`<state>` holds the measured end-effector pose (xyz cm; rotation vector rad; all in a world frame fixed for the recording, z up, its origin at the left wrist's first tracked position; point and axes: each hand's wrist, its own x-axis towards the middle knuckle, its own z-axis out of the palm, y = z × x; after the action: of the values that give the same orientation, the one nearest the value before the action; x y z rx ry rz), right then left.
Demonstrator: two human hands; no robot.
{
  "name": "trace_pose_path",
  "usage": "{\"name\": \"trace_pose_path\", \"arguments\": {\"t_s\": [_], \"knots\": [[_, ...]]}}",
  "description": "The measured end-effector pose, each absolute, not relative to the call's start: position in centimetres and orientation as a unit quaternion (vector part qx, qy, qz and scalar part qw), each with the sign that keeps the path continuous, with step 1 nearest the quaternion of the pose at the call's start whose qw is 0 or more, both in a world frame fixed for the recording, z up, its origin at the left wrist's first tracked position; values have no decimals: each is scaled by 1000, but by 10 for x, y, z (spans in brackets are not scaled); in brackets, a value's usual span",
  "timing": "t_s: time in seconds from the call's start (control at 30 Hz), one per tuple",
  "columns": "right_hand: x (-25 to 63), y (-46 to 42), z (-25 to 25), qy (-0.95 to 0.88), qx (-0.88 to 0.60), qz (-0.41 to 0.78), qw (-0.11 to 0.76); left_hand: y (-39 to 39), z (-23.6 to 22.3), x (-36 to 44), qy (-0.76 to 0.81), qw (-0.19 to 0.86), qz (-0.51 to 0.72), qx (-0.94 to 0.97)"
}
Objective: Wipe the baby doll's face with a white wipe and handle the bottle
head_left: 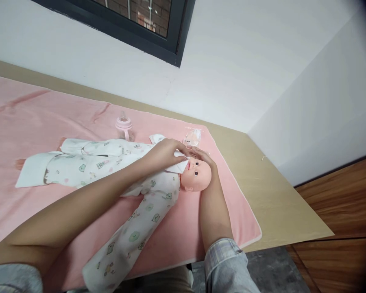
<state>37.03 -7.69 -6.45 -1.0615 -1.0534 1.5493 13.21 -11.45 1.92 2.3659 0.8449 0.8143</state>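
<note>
A baby doll (201, 176) lies on its back on a pink blanket (183, 228), its bald head toward the right. It wears a white outfit (88, 165) printed with small green animals, one long sleeve hanging toward me. My left hand (171, 150) is over the doll's upper chest, thumb and fingers closed on a white cloth (179, 166) by its mouth; whether this is the outfit's collar I cannot tell. Around the far side of the head curves my right hand (203, 155), fingers stretched out and touching or close to my left fingertips.
A pink-capped baby bottle (124, 127) with a handle stands beyond the doll's legs. Near the head lies a clear plastic item (192, 137). The tan table (262, 195) meets a white wall with a dark-framed window (173, 53); wooden panels (344, 203) are at right.
</note>
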Motion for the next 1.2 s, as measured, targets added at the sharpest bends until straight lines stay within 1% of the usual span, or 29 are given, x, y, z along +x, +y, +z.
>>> {"name": "trace_pose_path", "arguments": {"t_s": [0.23, 0.4, 0.67, 0.97, 1.2], "knots": [[372, -77, -68, -433, -435, 632, 473, -110, 25, 124, 265, 301, 233, 886], [371, -77, -63, -448, -458, 611, 465, -115, 21, 130, 277, 298, 207, 890], [373, -73, -65, -456, -456, 609, 462, -113, 16, 130, 280, 255, 224, 898], [369, -78, -60, -441, -465, 607, 469, -111, 17, 131, 300, 231, 236, 895], [373, -70, -68, -440, -452, 614, 475, -111, 12, 134, 300, 220, 265, 889]]}}
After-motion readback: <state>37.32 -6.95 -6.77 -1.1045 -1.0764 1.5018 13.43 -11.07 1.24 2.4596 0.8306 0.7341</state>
